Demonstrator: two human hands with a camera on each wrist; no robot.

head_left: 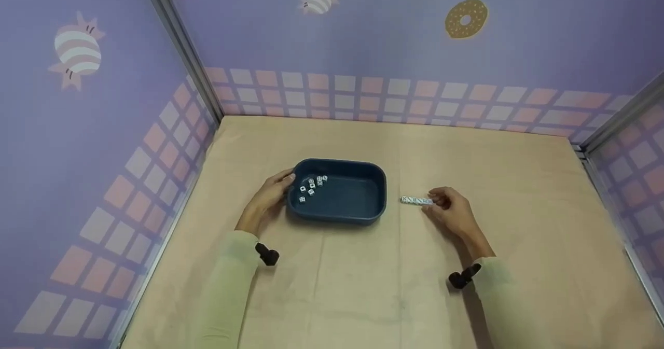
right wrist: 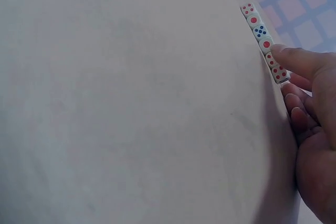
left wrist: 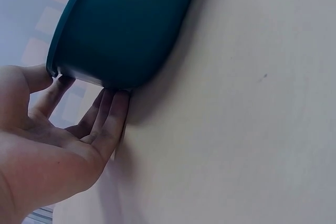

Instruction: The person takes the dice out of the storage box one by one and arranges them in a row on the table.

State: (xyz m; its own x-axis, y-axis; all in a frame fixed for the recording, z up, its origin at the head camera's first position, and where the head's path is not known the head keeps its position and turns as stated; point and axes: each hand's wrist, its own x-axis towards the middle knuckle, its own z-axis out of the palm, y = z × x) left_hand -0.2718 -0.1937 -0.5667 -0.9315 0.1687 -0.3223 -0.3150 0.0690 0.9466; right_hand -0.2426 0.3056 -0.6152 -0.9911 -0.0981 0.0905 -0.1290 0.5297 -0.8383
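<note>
My left hand (head_left: 272, 193) grips the left end of a dark blue rectangular tray (head_left: 337, 215), thumb at the rim and the other fingers bent against the outer wall (left wrist: 118, 35). Several small white dice (head_left: 311, 192) lie loose inside, near the tray's left end. To the right of the tray, a straight row of dice (head_left: 412, 200) stands on the table, with red and blue pips showing in the right wrist view. My right hand (head_left: 452, 211) holds the right end of this row between thumb and fingers, which partly hide the last dice (right wrist: 280, 73).
A pale cloth (head_left: 358, 281) with fold lines covers the table. Purple walls (head_left: 389, 38) with a pink and white check border stand behind and at both sides, joined by metal posts (head_left: 184, 43). Dark wrist cameras (head_left: 267, 254) sit at both cuffs.
</note>
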